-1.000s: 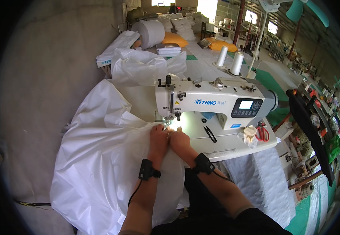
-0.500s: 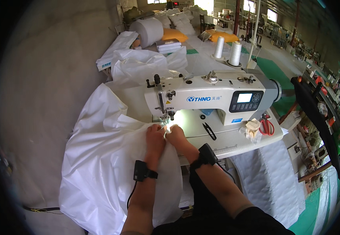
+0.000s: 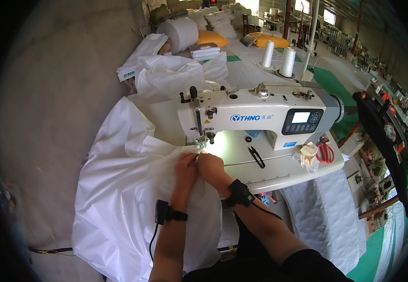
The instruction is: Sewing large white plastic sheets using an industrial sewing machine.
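Observation:
A large sheet of thin white fabric [image 3: 115,207] hangs over the left end of a white sewing machine [image 3: 255,110], its edge running up to the lit needle area. My left hand [image 3: 186,168] is closed on the sheet's edge just in front of the presser foot [image 3: 202,144]. Close against it, my right hand [image 3: 210,167] has its fingers pinched together on the same edge, beside the foot. The fingertips of both hands are partly hidden. Each wrist wears a black strapped device with a cable.
Black thread snips [image 3: 256,157], a small black ring [image 3: 248,139] and red-handled scissors [image 3: 325,152] lie on the machine bed. Two white thread cones [image 3: 287,62] stand behind. White quilted material [image 3: 323,211] hangs at the front right. A grey wall [image 3: 58,117] is at left.
My right hand has drawn slightly nearer to the left one, and its fingers have curled in by the foot. The whole view has shifted slightly.

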`<state>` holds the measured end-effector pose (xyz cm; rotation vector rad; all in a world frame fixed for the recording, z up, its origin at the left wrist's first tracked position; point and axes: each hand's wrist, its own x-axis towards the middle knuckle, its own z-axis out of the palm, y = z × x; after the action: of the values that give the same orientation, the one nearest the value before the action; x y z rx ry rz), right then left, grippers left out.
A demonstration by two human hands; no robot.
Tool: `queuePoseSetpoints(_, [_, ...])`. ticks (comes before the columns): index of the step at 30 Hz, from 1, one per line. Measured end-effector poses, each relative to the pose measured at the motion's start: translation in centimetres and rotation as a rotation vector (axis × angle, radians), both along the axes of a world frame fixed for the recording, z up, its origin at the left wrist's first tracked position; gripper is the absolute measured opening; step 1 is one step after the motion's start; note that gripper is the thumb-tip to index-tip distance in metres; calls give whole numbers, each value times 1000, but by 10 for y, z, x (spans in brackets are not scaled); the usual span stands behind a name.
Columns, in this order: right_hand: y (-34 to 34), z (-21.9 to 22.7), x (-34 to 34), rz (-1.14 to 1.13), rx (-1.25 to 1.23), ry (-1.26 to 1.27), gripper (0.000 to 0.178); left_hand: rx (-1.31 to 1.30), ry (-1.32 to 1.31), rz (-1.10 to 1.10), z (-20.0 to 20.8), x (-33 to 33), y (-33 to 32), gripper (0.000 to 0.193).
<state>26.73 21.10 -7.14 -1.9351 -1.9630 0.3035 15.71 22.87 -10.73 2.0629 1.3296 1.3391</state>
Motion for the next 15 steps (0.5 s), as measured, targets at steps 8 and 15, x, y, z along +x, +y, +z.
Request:
queuePoseSetpoints(8, [-6,-11,-12,37,160,-146,16,-36,-123,-34,8,-6,-6,26])
queuePoseSetpoints(15, [-15,-9,-9,-21,92,-62,15,142,61,-140,2,-3,13,25])
